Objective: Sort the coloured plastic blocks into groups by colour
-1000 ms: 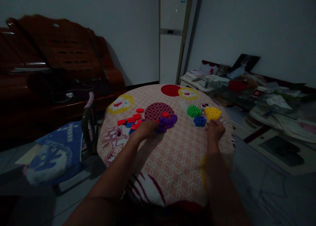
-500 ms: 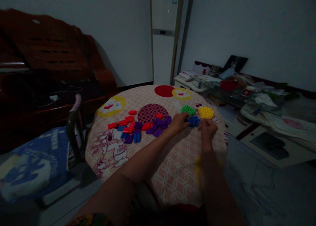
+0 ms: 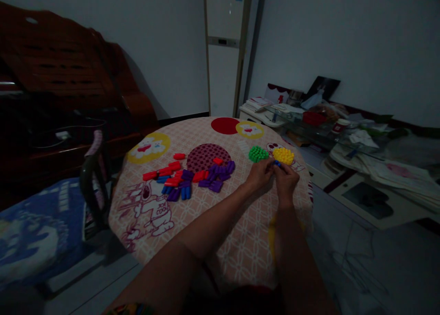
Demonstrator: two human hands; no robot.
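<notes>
My left hand [image 3: 260, 174] and my right hand [image 3: 287, 178] are close together over the right side of the table. Their fingers are curled in around a bunch of small blue plastic pieces [image 3: 277, 163], which is mostly hidden by them. Just beyond my left fingers sits a bumpy green cluster [image 3: 258, 154]. A similar yellow cluster [image 3: 283, 156] lies past my right fingers. To the left are loose plastic pieces: purple [image 3: 216, 174], red [image 3: 174, 180] and blue [image 3: 186, 193], some overlapping.
A patterned tablecloth [image 3: 227, 232] covers the round table. A chair with a blue cover [image 3: 37, 232] stands at the left, with a wooden bench [image 3: 58, 72] behind it. On the right, a cluttered cabinet [image 3: 319, 127] runs along the wall.
My hands have drawn closer together around the blue bunch, which now shows far less. The whole view has shifted slightly. The loose pieces and the green and yellow clusters keep their places.
</notes>
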